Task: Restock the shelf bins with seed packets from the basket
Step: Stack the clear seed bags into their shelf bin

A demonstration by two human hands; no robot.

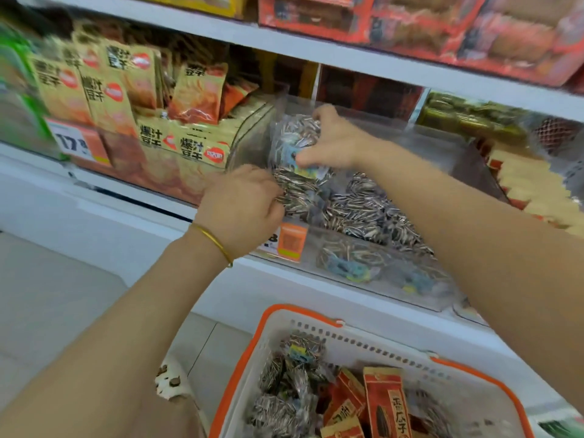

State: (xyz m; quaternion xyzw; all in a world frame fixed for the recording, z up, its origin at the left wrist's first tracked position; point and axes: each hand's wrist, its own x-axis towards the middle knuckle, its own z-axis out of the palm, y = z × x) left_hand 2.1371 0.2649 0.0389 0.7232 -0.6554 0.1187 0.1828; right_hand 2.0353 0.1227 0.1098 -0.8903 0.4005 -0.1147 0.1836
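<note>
Two hands in the clear plastic shelf bin (442,147), mid-frame: left hand (243,203) grips a clear packet of striped seeds (294,192), right hand (335,140) clutches another packet (295,134). Placing step, I'd guess; next up, let go and revisit the orange-rimmed white basket (363,346), bottom right.

Clear seed packets (363,207) lie heaped in the shelf bin (442,153), others in the basket (249,358)

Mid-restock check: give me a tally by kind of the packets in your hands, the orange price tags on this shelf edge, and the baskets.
Held clear seed packets: 2, one in the grip of the right hand, one in that of the left hand
Shelf-edge orange price tags: 2
Shopping basket: 1
Total: 5
</note>
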